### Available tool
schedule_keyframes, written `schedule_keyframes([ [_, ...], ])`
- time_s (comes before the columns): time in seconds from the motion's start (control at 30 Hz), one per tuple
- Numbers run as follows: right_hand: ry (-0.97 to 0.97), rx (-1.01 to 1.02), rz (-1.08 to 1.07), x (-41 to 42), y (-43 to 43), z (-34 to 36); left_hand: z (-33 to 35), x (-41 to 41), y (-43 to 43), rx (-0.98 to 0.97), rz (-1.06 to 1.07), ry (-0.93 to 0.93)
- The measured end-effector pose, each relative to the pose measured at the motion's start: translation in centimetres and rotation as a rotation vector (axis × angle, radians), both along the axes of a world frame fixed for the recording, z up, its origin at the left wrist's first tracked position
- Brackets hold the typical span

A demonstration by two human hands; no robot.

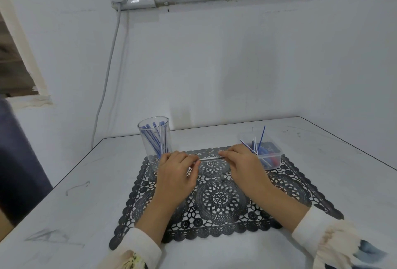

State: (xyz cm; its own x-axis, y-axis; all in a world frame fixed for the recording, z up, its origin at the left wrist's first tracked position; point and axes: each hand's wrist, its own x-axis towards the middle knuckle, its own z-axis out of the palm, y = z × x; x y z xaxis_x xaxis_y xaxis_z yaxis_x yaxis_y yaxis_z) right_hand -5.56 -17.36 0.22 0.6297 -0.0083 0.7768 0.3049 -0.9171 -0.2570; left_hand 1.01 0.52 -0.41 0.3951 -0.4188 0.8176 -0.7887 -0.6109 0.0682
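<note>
Thin stick (211, 158) lies level over the far part of the lace mat (221, 200). Left hand (176, 174) pinches one end, right hand (242, 165) the other. I judge it featherlight, slick and easily bent, so I hold it by the ends, fingertips only.

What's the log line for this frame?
left hand and right hand pinch thin stick by its ends | over black mat | clear cup left | clear box right

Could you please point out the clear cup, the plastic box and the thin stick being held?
clear cup (153, 139): head view, front wall.
plastic box (274, 162): head view, front wall.
thin stick (211, 158): head view, bare middle stretch.
</note>
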Motion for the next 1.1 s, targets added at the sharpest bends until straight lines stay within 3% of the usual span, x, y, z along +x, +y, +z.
schedule_keyframes([
  [0.2,0.086,0.302,0.108,-0.6,1.1,0.2,-0.2,-0.4,-0.5,0.008,-0.028,-0.008],
  [0.5,0.231,0.483,0.212,-0.7,1.6,0.3,-0.2,-0.5,-0.5,0.015,-0.021,0.006],
  [0.7,0.313,0.329,0.052,-0.5,0.4,0.6,-0.3,0.0,-0.1,0.010,0.021,0.056],
  [0.9,0.636,0.006,-0.009,0.2,-0.2,-0.4,-0.4,0.3,0.1,0.006,0.049,0.081],
  [1.1,0.697,-0.107,-0.020,0.5,0.0,-0.6,-0.4,0.3,0.1,0.001,0.045,0.071],
])
